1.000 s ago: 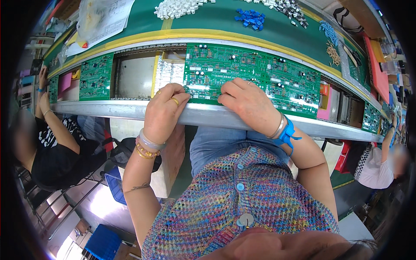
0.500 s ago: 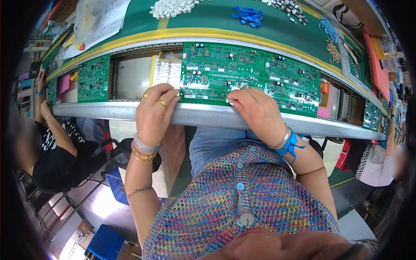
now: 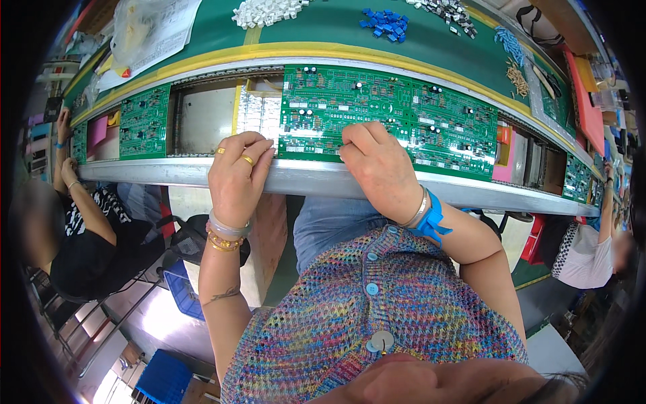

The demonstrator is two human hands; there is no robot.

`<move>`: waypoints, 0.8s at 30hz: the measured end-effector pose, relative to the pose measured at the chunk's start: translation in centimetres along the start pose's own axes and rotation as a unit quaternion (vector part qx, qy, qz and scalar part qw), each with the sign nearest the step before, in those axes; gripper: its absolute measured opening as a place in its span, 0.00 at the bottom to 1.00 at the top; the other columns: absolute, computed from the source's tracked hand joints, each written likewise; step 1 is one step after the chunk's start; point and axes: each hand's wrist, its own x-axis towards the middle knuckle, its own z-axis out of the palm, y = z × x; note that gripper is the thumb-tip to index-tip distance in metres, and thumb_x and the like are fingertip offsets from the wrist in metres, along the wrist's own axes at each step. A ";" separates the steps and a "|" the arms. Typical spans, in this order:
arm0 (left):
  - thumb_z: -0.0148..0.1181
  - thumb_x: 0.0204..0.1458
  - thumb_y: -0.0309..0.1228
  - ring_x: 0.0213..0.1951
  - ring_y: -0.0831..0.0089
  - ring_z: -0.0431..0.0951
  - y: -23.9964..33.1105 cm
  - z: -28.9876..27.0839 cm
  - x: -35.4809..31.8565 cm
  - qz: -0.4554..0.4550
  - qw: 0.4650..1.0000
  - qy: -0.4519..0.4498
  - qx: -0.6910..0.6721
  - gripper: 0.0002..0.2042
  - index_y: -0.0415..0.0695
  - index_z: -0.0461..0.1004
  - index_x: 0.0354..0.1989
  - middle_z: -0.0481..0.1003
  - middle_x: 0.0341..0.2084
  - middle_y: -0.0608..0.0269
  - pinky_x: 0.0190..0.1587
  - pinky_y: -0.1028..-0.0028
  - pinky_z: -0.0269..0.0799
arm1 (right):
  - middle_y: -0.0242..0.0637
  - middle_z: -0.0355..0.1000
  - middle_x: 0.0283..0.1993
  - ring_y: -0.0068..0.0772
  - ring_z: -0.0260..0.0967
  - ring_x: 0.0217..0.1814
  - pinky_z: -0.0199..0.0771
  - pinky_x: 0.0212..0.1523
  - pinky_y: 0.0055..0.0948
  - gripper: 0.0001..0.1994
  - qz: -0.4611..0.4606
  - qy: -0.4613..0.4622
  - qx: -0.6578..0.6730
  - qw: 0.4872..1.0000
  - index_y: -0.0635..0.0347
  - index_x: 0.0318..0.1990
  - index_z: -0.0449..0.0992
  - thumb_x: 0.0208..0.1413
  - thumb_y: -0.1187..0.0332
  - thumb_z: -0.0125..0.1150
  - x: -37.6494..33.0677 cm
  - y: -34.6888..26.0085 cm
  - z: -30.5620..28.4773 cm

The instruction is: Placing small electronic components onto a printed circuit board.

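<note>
On the near rail: the left hand [image 3: 237, 176] rests over the metal rail [image 3: 309, 178], fingers curled and pressed together, their tips on the near left corner of the big green circuit board [image 3: 390, 118]; whether they pinch the edge I cannot tell
Right hand: the right hand [image 3: 378, 168] lies on the same rail, just right of the left one, fingers bent and close together, tips touching the near edge of the board; nothing is seen pinched
Board: it lies flat in the track, straight ahead of the person, between the near rail and the yellow strip [image 3: 323, 52] on the far side
Left of the board: an open gap in the track showing a grey metal plate [image 3: 202, 124], then a smaller green board [image 3: 144, 121] further left
Right of the board: a pink card [image 3: 503, 165] and another small green board [image 3: 577, 176] at the far right
Far side: a green mat [image 3: 309, 27] with a heap of white parts [image 3: 266, 11], a heap of blue parts [image 3: 385, 20] and a sheet of paper in plastic [image 3: 151, 30] at the far left
Wrists: bangles on the left wrist, a blue band [image 3: 431, 219] on the right
Others: a person in black [image 3: 87, 236] sits at the left, another person's sleeve [image 3: 582, 252] shows at the right
</note>
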 end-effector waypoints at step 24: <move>0.63 0.44 0.32 0.36 0.62 0.71 1.9 1.3 9.7 0.069 0.996 -0.038 -0.052 0.06 0.44 0.77 0.27 0.73 0.27 0.62 0.38 0.67 0.68 | 0.35 0.74 0.25 0.39 0.73 0.29 0.71 0.31 0.36 0.12 0.208 0.029 -0.015 0.977 0.57 0.31 0.75 0.46 0.58 0.64 7.0 15.0 -3.4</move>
